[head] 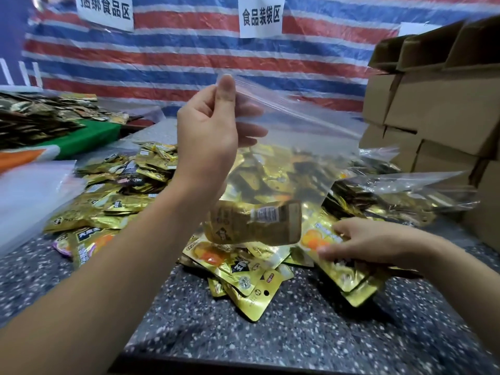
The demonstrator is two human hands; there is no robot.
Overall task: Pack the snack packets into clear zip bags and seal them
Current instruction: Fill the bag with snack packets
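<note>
My left hand (pixel 209 131) holds a clear zip bag (pixel 297 147) up by its top left corner, thumb in front and fingers behind. One gold snack packet (pixel 254 226) lies in the bottom of the hanging bag. Lower right, my right hand (pixel 373 242) grips a gold packet with an orange picture (pixel 324 239) on the pile. Many gold snack packets (pixel 243 272) lie heaped on the speckled counter (pixel 297 334) under and behind the bag.
Stacked cardboard boxes (pixel 438 104) stand at the right. A filled clear bag (pixel 405 196) lies before them. A stack of empty clear bags (pixel 29 196) rests at left, and darker packets (pixel 35 117) cover a green cloth. A striped tarp (pixel 189 58) hangs behind.
</note>
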